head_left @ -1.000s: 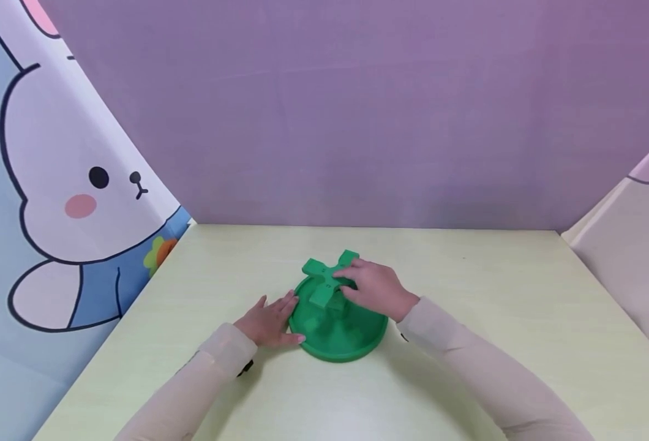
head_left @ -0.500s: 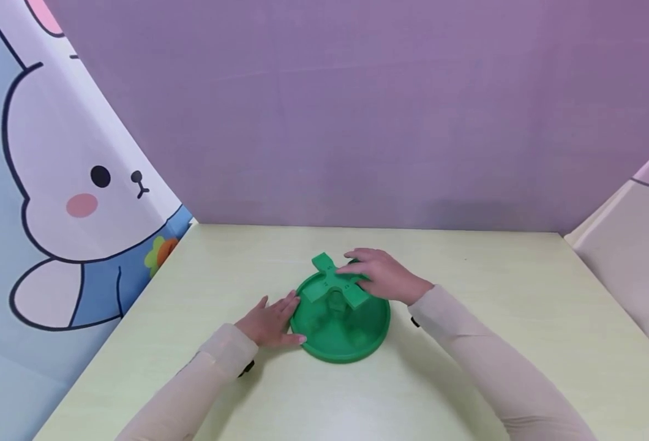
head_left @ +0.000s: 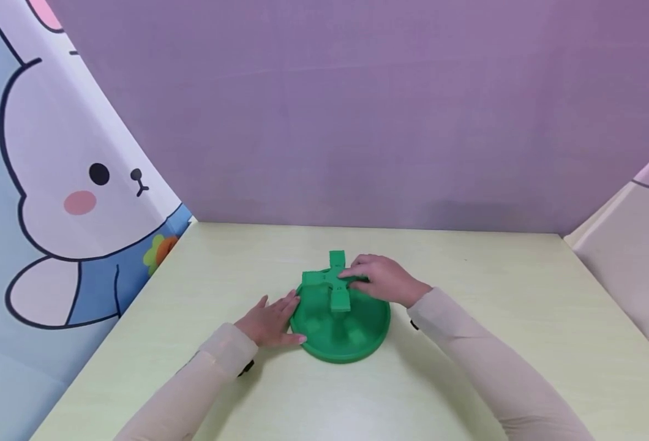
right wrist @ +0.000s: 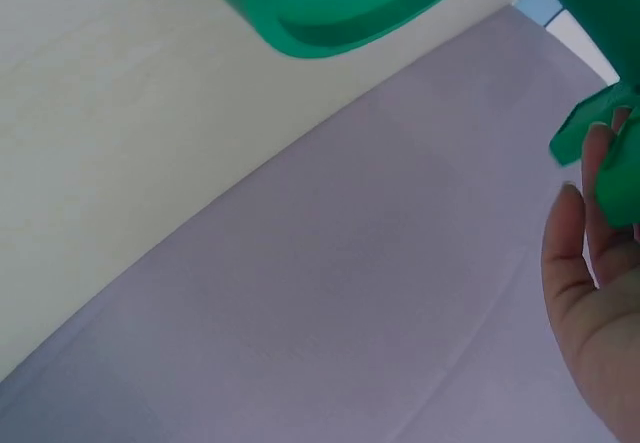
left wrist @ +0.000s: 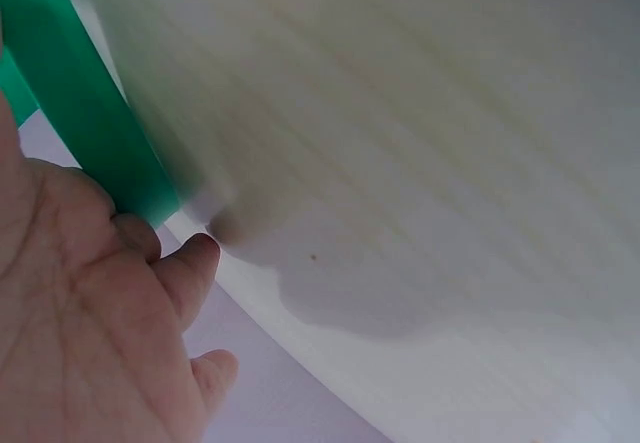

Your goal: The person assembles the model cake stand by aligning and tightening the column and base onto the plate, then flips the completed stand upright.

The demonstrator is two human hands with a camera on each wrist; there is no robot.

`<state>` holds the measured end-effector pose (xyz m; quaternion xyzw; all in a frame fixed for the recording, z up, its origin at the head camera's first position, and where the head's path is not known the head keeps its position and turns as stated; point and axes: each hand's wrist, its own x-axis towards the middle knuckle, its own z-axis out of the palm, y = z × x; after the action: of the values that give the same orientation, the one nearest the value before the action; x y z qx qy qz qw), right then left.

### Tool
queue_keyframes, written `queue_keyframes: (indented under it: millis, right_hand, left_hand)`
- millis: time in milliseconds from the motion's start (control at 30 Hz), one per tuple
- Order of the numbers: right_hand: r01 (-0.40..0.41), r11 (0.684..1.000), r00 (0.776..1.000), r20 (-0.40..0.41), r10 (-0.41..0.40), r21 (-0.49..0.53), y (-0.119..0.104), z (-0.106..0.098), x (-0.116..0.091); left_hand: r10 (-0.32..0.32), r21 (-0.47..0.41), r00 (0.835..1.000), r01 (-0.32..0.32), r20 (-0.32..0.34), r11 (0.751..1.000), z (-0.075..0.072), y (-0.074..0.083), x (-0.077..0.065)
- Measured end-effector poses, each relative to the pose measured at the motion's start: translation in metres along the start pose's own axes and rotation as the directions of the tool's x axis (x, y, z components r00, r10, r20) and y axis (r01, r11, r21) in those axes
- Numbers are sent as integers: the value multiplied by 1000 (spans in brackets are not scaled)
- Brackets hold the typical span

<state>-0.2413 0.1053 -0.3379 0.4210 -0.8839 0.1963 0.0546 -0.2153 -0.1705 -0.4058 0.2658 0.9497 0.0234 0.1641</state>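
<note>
Your left hand (head_left: 272, 321) lies against the left edge of the round green dish (head_left: 338, 350), fingers straight and side by side, thumb spread toward you on the rim. It has hold of nothing; it only touches the dish from outside. In the left wrist view your palm is right beside the dish's smooth side wall, and two fingertips reach past the green.

Your right hand (head_left: 385, 280) is at the green four-armed cross (head_left: 332, 279), its fingers bent around the arm on your right. The index finger lies over the top toward the hub, with another digit lower on the near side. The grip is narrow, about that arm; how firmly you press, I cannot tell. The right wrist view shows part of the cross among your fingers, cut off at the picture's edge.

The cross sits raised above the back half of the dish. One arm points toward you, one away, one left and one to your hand, with small dark marks near the hub. The dish lies flat on the pale wood-grain table (head_left: 468, 294). Beyond is a purple backdrop (head_left: 357, 122), and on your left a cartoon rabbit print (head_left: 54, 153).
</note>
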Motion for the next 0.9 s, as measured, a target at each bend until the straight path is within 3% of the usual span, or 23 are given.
queue_keyframes:
  millis: [233,433,600,733,833,900]
  right_hand:
    - [-103,992,993,-66,98,-79,-14,11,-2]
    - [-233,967,966,-139,218,-99,-33,19,-1]
    - [-289,952,944,-195,267,-97,-42,18,-1]
    - [-250,967,935,-273,226,-56,-38,14,-3]
    - [-150,987,953,-273,128,-63,-28,9,-4]
    - [-82,993,972,-225,60,-89,-20,6,-5]
  left_hand:
    - [3,6,1000,-3,0,1000,0,-1,-1]
    - [9,7,1000,-9,-11,1000,-1,-1,-3]
    - [15,12,1000,-15,-19,1000,-1,-1,-3]
    - [16,1,1000,-16,-15,1000,-1,-1,-2]
    - [23,3,1000,-23,-7,1000,-1,0,-2]
    - [29,1,1000,-29,-7,1000,-1,0,-2]
